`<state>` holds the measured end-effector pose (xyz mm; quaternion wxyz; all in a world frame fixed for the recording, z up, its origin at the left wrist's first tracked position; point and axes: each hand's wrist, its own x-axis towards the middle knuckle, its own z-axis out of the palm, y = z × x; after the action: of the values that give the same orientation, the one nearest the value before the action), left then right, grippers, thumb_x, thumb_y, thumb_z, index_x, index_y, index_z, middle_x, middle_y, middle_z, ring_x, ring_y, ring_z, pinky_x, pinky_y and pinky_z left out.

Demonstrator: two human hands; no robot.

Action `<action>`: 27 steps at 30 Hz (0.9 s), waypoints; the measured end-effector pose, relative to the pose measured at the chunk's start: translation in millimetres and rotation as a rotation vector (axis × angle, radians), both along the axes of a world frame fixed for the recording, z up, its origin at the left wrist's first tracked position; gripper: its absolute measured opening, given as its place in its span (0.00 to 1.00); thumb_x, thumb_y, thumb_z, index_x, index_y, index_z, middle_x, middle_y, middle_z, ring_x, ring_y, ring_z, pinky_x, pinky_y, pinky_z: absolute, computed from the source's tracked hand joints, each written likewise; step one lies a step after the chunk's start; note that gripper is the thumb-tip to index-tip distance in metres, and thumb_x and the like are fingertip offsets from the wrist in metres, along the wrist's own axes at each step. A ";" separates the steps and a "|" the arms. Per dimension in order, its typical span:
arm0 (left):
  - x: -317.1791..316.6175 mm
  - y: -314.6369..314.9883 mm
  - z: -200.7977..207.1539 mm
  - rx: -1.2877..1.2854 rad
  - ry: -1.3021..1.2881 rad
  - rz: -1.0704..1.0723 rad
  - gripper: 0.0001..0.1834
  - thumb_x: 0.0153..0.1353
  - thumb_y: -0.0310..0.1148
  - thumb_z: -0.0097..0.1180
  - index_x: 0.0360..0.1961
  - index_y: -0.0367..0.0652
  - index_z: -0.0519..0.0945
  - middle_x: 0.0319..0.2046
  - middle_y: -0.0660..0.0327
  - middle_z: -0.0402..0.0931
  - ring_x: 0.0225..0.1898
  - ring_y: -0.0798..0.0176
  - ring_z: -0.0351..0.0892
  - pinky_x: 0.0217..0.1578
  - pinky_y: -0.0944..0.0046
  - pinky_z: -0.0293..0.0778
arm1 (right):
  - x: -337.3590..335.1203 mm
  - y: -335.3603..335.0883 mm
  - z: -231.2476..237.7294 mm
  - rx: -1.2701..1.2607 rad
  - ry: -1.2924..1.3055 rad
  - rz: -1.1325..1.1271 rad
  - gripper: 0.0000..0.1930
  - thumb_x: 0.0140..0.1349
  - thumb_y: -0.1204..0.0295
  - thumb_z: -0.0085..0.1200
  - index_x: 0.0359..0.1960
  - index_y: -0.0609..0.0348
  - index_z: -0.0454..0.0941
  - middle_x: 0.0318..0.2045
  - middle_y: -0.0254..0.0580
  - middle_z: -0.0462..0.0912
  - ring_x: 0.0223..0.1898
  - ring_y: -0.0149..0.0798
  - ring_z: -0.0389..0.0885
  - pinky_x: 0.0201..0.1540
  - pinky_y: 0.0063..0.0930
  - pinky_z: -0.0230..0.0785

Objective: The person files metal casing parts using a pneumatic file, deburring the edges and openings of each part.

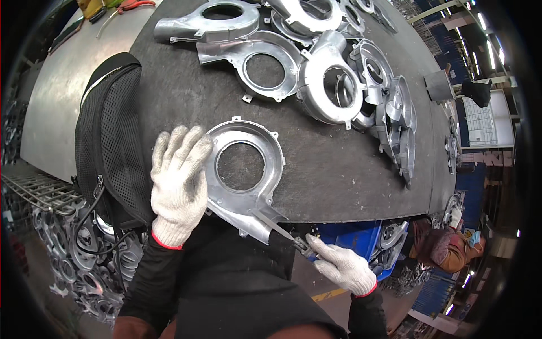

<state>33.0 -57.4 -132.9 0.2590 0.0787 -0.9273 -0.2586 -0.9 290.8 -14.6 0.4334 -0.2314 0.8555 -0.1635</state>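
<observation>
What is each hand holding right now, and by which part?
The right hand grips a slim metal tool by its handle end. The left hand lies flat on the rim of the metal housing, pressing rather than gripping it.

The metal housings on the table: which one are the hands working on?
The flat housing lying alone at the near table edge. The left hand presses on its rim and the right hand holds a thin tool against its outlet; the others lie piled farther back.

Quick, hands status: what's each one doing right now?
Left hand: open, fingers spread, pressing flat on the rim of the metal housing.
Right hand: closed on the handle of a thin file, its tip against the housing's edge.
</observation>
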 end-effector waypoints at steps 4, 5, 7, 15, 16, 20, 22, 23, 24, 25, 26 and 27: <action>-1.5 -2.7 0.2 0.005 0.023 0.006 0.28 0.48 0.19 0.59 0.54 0.43 0.84 0.59 0.52 0.80 0.65 0.44 0.74 0.71 0.41 0.60 | 6.5 -20.3 9.8 0.122 0.019 0.032 0.34 0.69 0.55 0.57 0.76 0.35 0.63 0.35 0.45 0.83 0.34 0.53 0.86 0.37 0.43 0.78; -0.2 -2.2 -0.3 0.009 0.016 0.000 0.28 0.48 0.19 0.59 0.54 0.43 0.84 0.59 0.52 0.80 0.65 0.44 0.74 0.71 0.41 0.60 | 10.7 -19.2 10.6 0.126 0.012 0.026 0.34 0.69 0.55 0.57 0.76 0.35 0.63 0.35 0.45 0.83 0.34 0.53 0.86 0.37 0.43 0.78; 1.3 -2.5 -0.6 0.061 0.024 -0.024 0.29 0.47 0.19 0.58 0.54 0.43 0.84 0.59 0.52 0.80 0.65 0.43 0.75 0.70 0.40 0.60 | 17.5 -16.9 11.8 0.130 -0.009 -0.017 0.34 0.69 0.54 0.57 0.76 0.32 0.62 0.35 0.46 0.83 0.33 0.53 0.86 0.36 0.44 0.78; 11.8 2.3 -4.2 0.023 0.075 0.006 0.30 0.40 0.19 0.55 0.50 0.42 0.82 0.56 0.49 0.81 0.58 0.43 0.79 0.67 0.39 0.63 | 50.2 -53.7 25.9 0.088 -0.104 -0.282 0.36 0.69 0.68 0.58 0.77 0.48 0.58 0.64 0.53 0.78 0.59 0.56 0.81 0.58 0.39 0.75; 12.9 1.8 -5.4 0.018 0.094 0.021 0.30 0.41 0.19 0.55 0.51 0.42 0.82 0.56 0.49 0.81 0.58 0.43 0.79 0.67 0.39 0.63 | 55.6 -58.6 23.1 -0.029 -0.038 -0.306 0.35 0.69 0.72 0.57 0.77 0.53 0.58 0.64 0.55 0.77 0.60 0.56 0.80 0.60 0.38 0.74; 15.7 -1.7 -4.4 0.026 0.117 0.033 0.30 0.40 0.18 0.55 0.51 0.41 0.82 0.56 0.49 0.81 0.57 0.44 0.79 0.67 0.38 0.63 | 58.0 -73.7 26.4 0.046 -0.043 -0.330 0.35 0.70 0.71 0.57 0.77 0.54 0.58 0.64 0.55 0.77 0.60 0.56 0.80 0.60 0.37 0.73; 14.7 -1.5 -5.0 0.036 0.133 0.033 0.30 0.40 0.18 0.55 0.51 0.41 0.82 0.55 0.49 0.81 0.57 0.44 0.79 0.67 0.37 0.63 | 61.2 -68.9 23.4 -0.028 -0.080 -0.330 0.35 0.70 0.73 0.57 0.77 0.54 0.58 0.64 0.54 0.78 0.62 0.54 0.79 0.62 0.35 0.72; 13.9 1.0 -3.6 0.050 0.129 0.032 0.30 0.40 0.19 0.56 0.51 0.41 0.82 0.55 0.49 0.81 0.57 0.44 0.79 0.67 0.37 0.63 | 61.7 -70.4 24.1 -0.023 -0.079 -0.321 0.35 0.70 0.73 0.57 0.77 0.54 0.58 0.64 0.54 0.78 0.62 0.54 0.79 0.62 0.35 0.72; 13.8 2.0 -3.3 0.064 0.124 0.025 0.30 0.39 0.19 0.56 0.51 0.41 0.82 0.55 0.49 0.81 0.56 0.44 0.79 0.67 0.38 0.63 | 63.3 -71.8 24.4 -0.025 -0.057 -0.365 0.35 0.69 0.74 0.57 0.77 0.55 0.58 0.64 0.54 0.78 0.63 0.53 0.79 0.62 0.34 0.71; 14.2 0.4 -3.8 0.067 0.124 0.030 0.30 0.39 0.19 0.56 0.51 0.41 0.82 0.55 0.49 0.81 0.56 0.44 0.79 0.67 0.38 0.63 | 64.8 -73.1 24.6 -0.027 -0.036 -0.407 0.35 0.69 0.75 0.57 0.77 0.55 0.58 0.64 0.55 0.78 0.64 0.53 0.79 0.63 0.32 0.70; 14.3 -1.5 -4.2 0.067 0.119 0.019 0.31 0.39 0.20 0.57 0.51 0.41 0.82 0.55 0.49 0.81 0.56 0.44 0.79 0.67 0.38 0.62 | 66.4 -73.2 23.2 -0.024 -0.036 -0.402 0.35 0.69 0.75 0.57 0.77 0.55 0.58 0.64 0.55 0.78 0.64 0.53 0.79 0.63 0.32 0.70; 14.7 -3.0 -3.5 0.065 0.114 0.014 0.31 0.38 0.21 0.58 0.50 0.41 0.82 0.55 0.49 0.81 0.56 0.44 0.79 0.67 0.38 0.62 | 66.8 -72.0 21.5 -0.037 -0.036 -0.403 0.35 0.69 0.76 0.56 0.77 0.55 0.59 0.65 0.56 0.77 0.65 0.51 0.78 0.64 0.31 0.69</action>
<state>47.7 -60.4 -136.4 0.3106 0.0786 -0.9015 -0.2908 65.8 218.9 6.9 0.4030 -0.0605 0.8733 -0.2669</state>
